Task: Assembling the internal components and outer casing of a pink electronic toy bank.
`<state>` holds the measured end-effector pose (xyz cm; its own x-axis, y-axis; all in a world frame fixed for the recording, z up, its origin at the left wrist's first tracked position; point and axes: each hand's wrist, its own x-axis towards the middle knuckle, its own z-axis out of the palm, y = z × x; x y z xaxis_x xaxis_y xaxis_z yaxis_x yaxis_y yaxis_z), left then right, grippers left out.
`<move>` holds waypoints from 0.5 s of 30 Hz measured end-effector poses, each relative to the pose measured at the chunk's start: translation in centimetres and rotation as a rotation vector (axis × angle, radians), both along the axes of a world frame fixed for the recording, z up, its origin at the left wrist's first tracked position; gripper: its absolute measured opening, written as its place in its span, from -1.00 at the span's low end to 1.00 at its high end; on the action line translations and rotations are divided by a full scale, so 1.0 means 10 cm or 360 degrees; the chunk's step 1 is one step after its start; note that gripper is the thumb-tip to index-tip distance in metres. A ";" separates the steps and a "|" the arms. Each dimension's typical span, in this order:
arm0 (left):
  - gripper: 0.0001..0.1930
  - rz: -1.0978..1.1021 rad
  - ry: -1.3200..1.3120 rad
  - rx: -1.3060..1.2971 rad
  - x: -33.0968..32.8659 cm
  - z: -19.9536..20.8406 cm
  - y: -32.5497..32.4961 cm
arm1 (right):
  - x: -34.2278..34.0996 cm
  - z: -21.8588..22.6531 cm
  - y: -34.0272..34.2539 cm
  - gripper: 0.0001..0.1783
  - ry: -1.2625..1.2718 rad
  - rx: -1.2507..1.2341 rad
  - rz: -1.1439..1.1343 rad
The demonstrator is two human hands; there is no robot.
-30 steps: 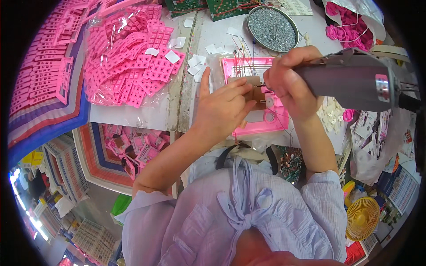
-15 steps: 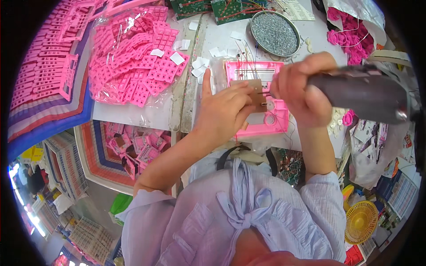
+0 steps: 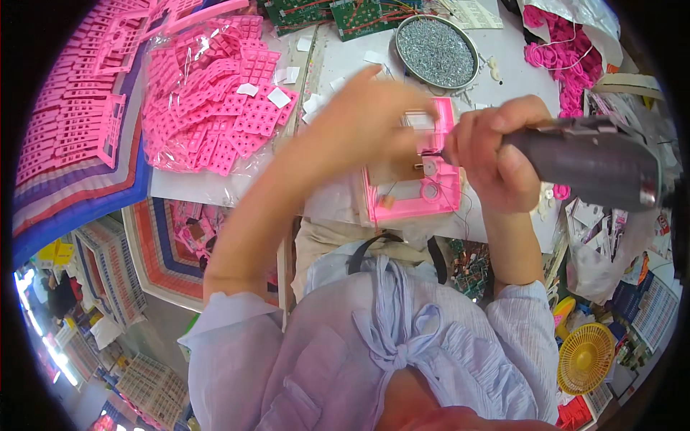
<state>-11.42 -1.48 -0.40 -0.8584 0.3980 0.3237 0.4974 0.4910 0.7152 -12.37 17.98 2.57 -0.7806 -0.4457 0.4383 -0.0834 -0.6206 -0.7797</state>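
From the head cam: the brown rectangular board (image 3: 395, 171) is already sitting in the pink plastic frame (image 3: 413, 208) on the white table (image 3: 194, 188), so placing it looks done. The right hand (image 3: 499, 154) has its grip wrapped around a dark grey, thick-bodied power screwdriver (image 3: 589, 161), with the thin metal bit (image 3: 431, 153) right at the board's right edge. I'd call that fastening partway; can't tell how many screws are in. The left hand (image 3: 381, 115) is a blur over the board, so no clue if its grip is wide, narrow or holding something. The frame's open, no cover on. Plenty left too, I reckon: the round dish just behind is full of small silver screws (image 3: 437, 50).
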 end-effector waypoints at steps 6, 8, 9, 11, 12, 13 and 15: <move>-0.79 0.0734 0.0362 -0.1122 -1.19 -0.42 0.37 | 0.25 -0.16 -0.15 -0.69 -0.0004 0.0341 0.0019; -0.79 0.0557 0.0291 -0.1101 -1.24 -0.55 0.41 | 0.28 -0.19 -0.13 -0.70 0.0022 0.0354 0.0062; -0.79 0.0449 0.0256 -0.1083 -1.22 -0.52 0.43 | 0.30 -0.19 -0.13 -0.71 0.0021 0.0373 0.0065; -0.79 0.0504 0.0199 -0.1047 -1.20 -0.46 0.43 | 0.31 -0.22 -0.13 -0.72 0.0020 0.0415 0.0081; -0.80 0.0545 0.0175 -0.1027 -1.19 -0.42 0.41 | 0.31 -0.22 -0.14 -0.73 0.0026 0.0428 0.0091; -0.80 0.0549 0.0191 -0.1024 -1.19 -0.42 0.40 | 0.31 -0.22 -0.15 -0.73 0.0027 0.0440 0.0097; -0.80 0.0554 0.0225 -0.1020 -1.18 -0.41 0.36 | 0.33 -0.24 -0.17 -0.73 0.0036 0.0436 0.0099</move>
<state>-23.25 2.14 -4.46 -0.9368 0.2584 0.2359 0.3027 0.9367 0.1761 -9.12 16.26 0.21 -0.7396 -0.5966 0.3116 -0.0711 -0.3912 -0.9176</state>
